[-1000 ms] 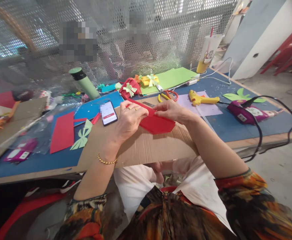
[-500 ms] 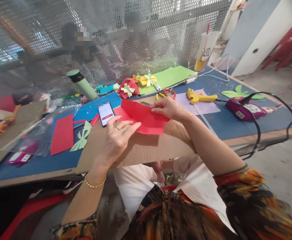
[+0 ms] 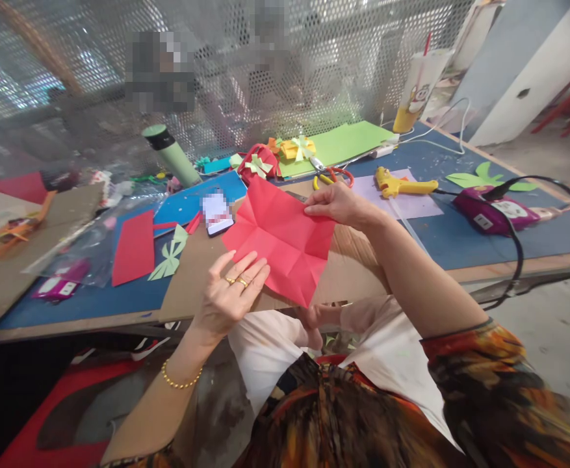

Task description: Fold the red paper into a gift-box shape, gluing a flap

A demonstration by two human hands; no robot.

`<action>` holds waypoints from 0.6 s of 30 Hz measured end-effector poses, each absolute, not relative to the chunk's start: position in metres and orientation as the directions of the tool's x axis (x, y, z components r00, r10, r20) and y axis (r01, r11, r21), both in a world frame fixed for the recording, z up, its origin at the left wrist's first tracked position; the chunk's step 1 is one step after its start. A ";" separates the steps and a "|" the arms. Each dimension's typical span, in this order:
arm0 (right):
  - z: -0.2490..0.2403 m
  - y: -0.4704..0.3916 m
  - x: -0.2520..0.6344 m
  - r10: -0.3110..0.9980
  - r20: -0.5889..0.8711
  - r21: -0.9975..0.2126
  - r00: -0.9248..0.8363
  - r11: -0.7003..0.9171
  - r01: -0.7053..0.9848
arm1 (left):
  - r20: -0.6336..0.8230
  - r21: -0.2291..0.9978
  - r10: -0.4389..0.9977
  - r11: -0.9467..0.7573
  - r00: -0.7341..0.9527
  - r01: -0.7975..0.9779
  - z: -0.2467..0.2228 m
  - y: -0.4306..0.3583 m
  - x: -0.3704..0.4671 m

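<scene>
A square of creased red paper (image 3: pixel 285 244) is spread out over a brown cardboard sheet (image 3: pixel 187 286), fold lines crossing its face. At its right edge, my right hand (image 3: pixel 338 205) pinches the paper between thumb and fingers. My left hand (image 3: pixel 233 289), with gold rings on it, lies with its fingers stretched out over the paper's lower left edge; its thumb is hidden. Just beyond the left hand is a phone (image 3: pixel 218 218) with a lit screen.
Pliers (image 3: pixel 331 175), a yellow glue gun (image 3: pixel 404 185) on lilac paper and a purple power block (image 3: pixel 484 208) with black cable stand to the right. Behind are a green bottle (image 3: pixel 172 156) and a drink cup (image 3: pixel 416 91). Red paper (image 3: pixel 133 247) and green paper bows (image 3: pixel 168 257) lie left.
The red paper has gone from folded up to opened out flat, one corner now pointing toward me. My left fingers have come down onto it; the right hand keeps its pinch.
</scene>
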State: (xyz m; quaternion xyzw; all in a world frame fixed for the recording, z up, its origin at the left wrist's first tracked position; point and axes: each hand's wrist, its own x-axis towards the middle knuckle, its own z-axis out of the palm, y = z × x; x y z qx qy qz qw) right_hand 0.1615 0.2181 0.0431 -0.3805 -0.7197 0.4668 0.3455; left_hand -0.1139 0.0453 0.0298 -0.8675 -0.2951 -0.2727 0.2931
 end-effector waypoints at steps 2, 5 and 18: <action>0.044 0.217 0.162 0.867 0.133 -0.943 -0.480 0.260 0.208 | 0.651 -0.337 0.356 -0.655 0.670 0.676 0.028 0.043 -0.114; 0.045 0.216 0.163 0.869 0.127 -0.946 -0.479 0.251 0.204 | 0.650 -0.349 0.353 -0.648 0.673 0.677 0.028 0.039 -0.113; 0.050 0.220 0.170 0.885 0.083 -0.963 -0.457 0.190 0.192 | 0.650 -0.409 0.332 -0.606 0.684 0.683 0.028 0.029 -0.121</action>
